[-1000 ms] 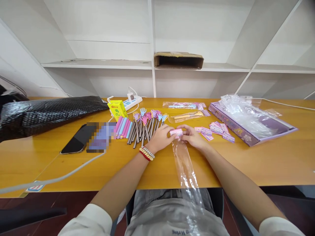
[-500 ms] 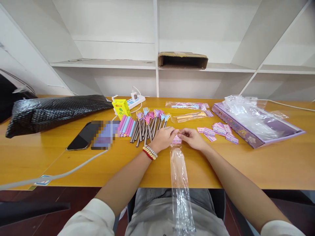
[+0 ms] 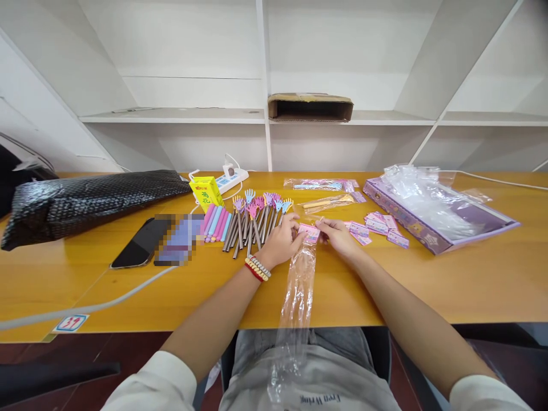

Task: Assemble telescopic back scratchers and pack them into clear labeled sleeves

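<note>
My left hand [image 3: 281,241] pinches the left edge of a small pink printed card [image 3: 309,233]. At its other side my right hand [image 3: 339,235] grips the card's right edge, thumb and finger closed. A long clear plastic bag [image 3: 299,279] hangs down from the card, over the table edge and onto my lap. Beside my left hand lies a pile of metal rods with small coloured hand-shaped heads [image 3: 252,211]. Pink and blue tubes [image 3: 217,222] are stacked left of them. Loose pink cards [image 3: 377,222] lie to the right of my right hand.
Two packed clear bags [image 3: 329,201] lie behind my hands. A purple display box [image 3: 440,228] with plastic bags stands at right. At left are a yellow box [image 3: 206,193], a power strip [image 3: 231,180], a phone [image 3: 141,242], a black wrapped package [image 3: 94,200] and a white cable [image 3: 128,294].
The card has turned to show more of its face, and my left fingers have shifted down its left side. The hanging bag's lower end has swung left. The view has moved slightly.
</note>
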`<action>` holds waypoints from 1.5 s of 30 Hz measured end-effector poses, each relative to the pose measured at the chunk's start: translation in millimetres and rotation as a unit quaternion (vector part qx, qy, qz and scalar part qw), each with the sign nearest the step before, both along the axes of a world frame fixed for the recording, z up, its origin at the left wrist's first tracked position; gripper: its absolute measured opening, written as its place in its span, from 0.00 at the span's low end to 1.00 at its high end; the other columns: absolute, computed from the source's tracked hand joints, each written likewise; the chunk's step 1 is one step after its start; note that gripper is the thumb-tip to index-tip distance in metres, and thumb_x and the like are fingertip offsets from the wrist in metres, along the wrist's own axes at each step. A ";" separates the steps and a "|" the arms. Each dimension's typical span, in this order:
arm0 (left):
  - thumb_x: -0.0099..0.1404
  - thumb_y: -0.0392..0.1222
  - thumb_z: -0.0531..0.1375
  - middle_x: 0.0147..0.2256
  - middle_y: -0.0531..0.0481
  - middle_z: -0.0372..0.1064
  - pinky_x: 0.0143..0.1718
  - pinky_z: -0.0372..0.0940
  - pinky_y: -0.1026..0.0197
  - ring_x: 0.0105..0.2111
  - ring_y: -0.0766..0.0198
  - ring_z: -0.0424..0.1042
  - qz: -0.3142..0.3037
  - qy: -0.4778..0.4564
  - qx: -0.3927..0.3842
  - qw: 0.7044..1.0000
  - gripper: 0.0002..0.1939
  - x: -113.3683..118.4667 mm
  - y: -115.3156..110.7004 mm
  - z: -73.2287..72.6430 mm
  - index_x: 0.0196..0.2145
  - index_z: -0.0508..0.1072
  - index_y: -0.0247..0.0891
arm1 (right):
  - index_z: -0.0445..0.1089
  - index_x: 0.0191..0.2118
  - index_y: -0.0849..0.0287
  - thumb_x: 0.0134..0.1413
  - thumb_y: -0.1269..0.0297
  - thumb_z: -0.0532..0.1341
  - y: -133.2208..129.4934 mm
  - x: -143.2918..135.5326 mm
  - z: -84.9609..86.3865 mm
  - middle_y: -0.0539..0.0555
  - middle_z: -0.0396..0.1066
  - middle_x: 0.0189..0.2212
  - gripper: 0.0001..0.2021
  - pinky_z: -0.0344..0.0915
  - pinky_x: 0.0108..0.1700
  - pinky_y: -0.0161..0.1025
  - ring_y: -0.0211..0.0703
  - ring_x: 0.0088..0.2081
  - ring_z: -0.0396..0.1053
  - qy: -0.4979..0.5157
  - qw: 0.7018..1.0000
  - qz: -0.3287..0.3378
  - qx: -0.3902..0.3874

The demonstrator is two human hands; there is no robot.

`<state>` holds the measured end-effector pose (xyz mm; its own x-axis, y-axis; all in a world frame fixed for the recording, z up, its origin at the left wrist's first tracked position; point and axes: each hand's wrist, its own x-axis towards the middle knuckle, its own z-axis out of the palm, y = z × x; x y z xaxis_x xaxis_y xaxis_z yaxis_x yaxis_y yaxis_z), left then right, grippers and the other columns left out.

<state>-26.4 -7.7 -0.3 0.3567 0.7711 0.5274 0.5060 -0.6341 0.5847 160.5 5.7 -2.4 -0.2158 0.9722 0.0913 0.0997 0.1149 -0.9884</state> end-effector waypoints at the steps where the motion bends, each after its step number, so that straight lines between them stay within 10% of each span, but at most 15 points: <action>1: 0.63 0.44 0.53 0.31 0.51 0.66 0.33 0.62 0.62 0.30 0.65 0.67 -0.001 -0.002 0.008 1.000 0.18 -0.1 -0.2 0.5 0.49 0.56 0.36 | 0.62 0.19 0.61 0.49 0.51 0.58 0.3 0.1 0.1 0.49 0.61 0.14 0.19 0.51 0.24 0.34 0.33 0.18 0.56 0.002 1.000 -0.005 -0.007; 14: 0.67 0.41 0.48 0.47 0.46 0.67 0.50 0.60 0.58 0.47 0.61 0.66 -0.023 0.099 0.038 0.994 0.16 2.4 -5.9 11.5 0.51 0.63 0.39 | 0.56 0.41 0.57 0.42 0.60 0.62 2.4 1.5 -2.0 0.43 0.60 0.17 0.20 0.54 0.23 0.31 0.33 0.18 0.57 0.036 0.999 -0.034 0.006; 23: 0.67 0.42 0.47 0.46 0.46 0.67 0.49 0.60 0.57 0.46 0.61 0.66 -0.004 0.128 0.027 0.991 0.16 0.1 -2.7 6.9 0.50 0.63 0.38 | 0.67 0.26 0.60 0.47 0.73 0.54 -3.3 3.5 2.2 0.53 0.66 0.32 0.06 0.59 0.35 0.35 0.38 0.34 0.64 -0.157 0.953 -0.036 0.256; 45: 0.67 0.40 0.47 0.47 0.46 0.67 0.50 0.60 0.57 0.47 0.62 0.66 -0.024 0.133 0.035 0.990 0.16 1.2 -2.3 8.4 0.51 0.63 0.39 | 0.67 0.28 0.60 0.52 0.67 0.57 -6.1 3.6 6.0 0.55 0.67 0.33 0.05 0.60 0.37 0.38 0.40 0.34 0.64 -0.221 0.942 0.010 0.254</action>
